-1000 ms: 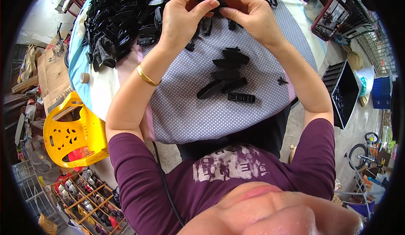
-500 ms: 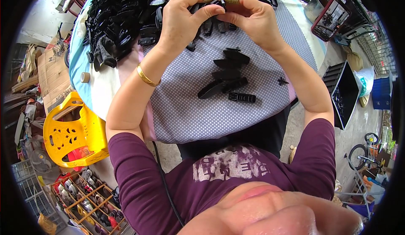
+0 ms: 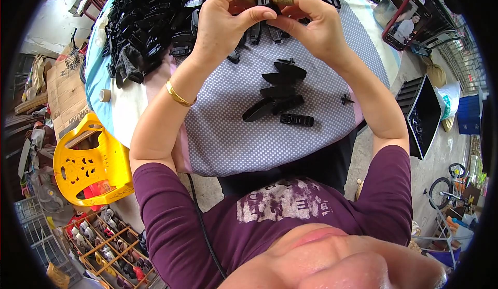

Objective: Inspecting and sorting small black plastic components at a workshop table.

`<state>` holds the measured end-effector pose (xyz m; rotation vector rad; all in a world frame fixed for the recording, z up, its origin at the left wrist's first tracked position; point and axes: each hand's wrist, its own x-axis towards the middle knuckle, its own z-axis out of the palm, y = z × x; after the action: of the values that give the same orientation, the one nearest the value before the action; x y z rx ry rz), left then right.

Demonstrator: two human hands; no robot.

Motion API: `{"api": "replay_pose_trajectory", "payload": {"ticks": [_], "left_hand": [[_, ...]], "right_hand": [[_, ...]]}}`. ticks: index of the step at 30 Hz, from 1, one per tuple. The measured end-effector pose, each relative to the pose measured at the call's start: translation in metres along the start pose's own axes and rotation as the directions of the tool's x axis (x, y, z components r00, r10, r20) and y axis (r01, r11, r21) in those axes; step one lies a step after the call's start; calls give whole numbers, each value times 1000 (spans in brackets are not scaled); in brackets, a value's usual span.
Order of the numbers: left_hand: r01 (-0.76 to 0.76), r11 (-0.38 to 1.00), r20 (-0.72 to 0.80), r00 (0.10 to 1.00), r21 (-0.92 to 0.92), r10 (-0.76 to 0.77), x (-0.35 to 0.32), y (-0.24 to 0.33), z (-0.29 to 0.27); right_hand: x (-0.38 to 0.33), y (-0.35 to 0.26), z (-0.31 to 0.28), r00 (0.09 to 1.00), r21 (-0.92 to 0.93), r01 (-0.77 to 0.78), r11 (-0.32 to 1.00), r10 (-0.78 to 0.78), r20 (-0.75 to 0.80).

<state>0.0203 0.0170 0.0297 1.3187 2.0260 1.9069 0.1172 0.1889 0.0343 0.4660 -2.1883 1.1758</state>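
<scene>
Between the fingertips of both hands is a small black plastic piece [image 3: 267,3], held over the far part of the table; its exact kind is hidden by the fingers. My left hand [image 3: 223,17] pinches it from the left, a gold bangle on that wrist. From the right my right hand [image 3: 311,22] grips it with thumb and index finger. Tan covers wrap some fingertips on both hands. Closer to me, several curved black plastic pieces [image 3: 282,92] lie loosely together on the dotted grey cloth. One ribbed black clip-like piece [image 3: 297,120] rests at their near end.
A large heap of black plastic parts [image 3: 150,17] covers the table's far left. A roll of tape [image 3: 105,95] and dark gloves [image 3: 128,67] lie at left. A propped phone [image 3: 407,23] stands far right, above a black crate [image 3: 423,115]. A yellow plastic chair [image 3: 92,162] is beside the table.
The held black piece has been turned, so more of it shows between the hands. My left fingers have curled in around it. The phone's screen picture differs.
</scene>
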Motion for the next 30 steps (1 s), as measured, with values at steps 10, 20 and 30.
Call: {"api": "replay_pose_trajectory", "payload": {"ticks": [10,20,30], "left_hand": [[105,979,-138,982,-173,-129,-7,23,26],[103,965,2,994,-243,-106,-4,20,13],[58,985,65,997,-164,-48,-1,24,9]], "right_hand": [[0,-2,3,964,-364,220,905,-259,-60],[2,2,0,967,-58,-193,979,200,158],[-7,8,7,968,-232,-88,969,138,208]]}}
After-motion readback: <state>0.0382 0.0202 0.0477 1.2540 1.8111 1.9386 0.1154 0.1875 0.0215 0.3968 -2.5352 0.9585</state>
